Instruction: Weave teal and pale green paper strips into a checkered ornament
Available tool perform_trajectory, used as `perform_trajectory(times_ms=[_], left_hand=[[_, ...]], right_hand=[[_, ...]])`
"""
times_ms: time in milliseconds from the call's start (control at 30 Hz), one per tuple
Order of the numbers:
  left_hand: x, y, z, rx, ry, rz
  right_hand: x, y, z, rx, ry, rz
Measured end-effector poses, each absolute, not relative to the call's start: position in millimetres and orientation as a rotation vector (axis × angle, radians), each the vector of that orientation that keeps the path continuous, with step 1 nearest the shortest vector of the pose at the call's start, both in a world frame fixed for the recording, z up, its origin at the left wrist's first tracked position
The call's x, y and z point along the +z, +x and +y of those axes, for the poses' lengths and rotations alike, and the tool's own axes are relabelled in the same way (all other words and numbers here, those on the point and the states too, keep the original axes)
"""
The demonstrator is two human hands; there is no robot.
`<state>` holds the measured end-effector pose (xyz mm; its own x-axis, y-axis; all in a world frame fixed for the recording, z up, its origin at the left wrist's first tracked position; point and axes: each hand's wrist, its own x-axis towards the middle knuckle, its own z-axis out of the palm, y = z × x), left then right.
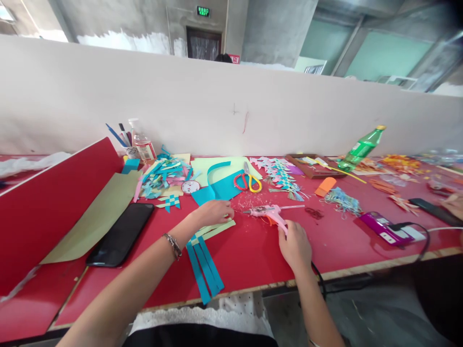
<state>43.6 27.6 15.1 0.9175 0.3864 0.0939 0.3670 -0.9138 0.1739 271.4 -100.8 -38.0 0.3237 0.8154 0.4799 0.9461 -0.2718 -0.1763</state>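
Note:
My right hand [297,245] grips the handle of a pink hot glue gun [265,211], whose nozzle points left and whose clear glue stick juts out behind. Just left of the nozzle, my left hand [216,212] hovers low with its fingers curled together; whatever they pinch is too small to make out. Beneath that hand lies a partly woven piece of paper strips, with blue strips [205,267] reaching toward the table's front edge and pale green strips [220,228] pointing right. The hand and wrist cover part of the weave.
Scissors [249,182] rest on blue paper [224,187] behind my hands. A paper-scrap pile [162,176], a phone [121,234] and a red divider [68,207] are left. Woven pieces [282,176], a green bottle [361,149] and a purple power strip [385,229] are right, near another person's hand [454,205].

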Motion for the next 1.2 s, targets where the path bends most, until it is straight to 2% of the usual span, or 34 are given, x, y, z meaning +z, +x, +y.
perform_trajectory(times_ms=[300, 500, 867, 1200], left_hand=[[32.4, 41.9, 25.4, 0.273, 2.871, 0.663], [46.3, 26.1, 16.3, 0.502, 2.508, 0.753], [30.3, 14.0, 2.4, 0.792, 1.980, 0.749], [21.2, 16.0, 6.6, 0.822, 2.170, 0.709]], right_hand=[[-26.4, 266.5, -105.6, -0.211, -2.259, -1.218], [-20.1, 263.1, -105.9, -0.123, -2.358, -1.149], [-17.3, 263.0, -105.0, -0.048, -2.407, -1.137], [-18.4, 265.1, -105.4, -0.023, -2.413, -1.141]])
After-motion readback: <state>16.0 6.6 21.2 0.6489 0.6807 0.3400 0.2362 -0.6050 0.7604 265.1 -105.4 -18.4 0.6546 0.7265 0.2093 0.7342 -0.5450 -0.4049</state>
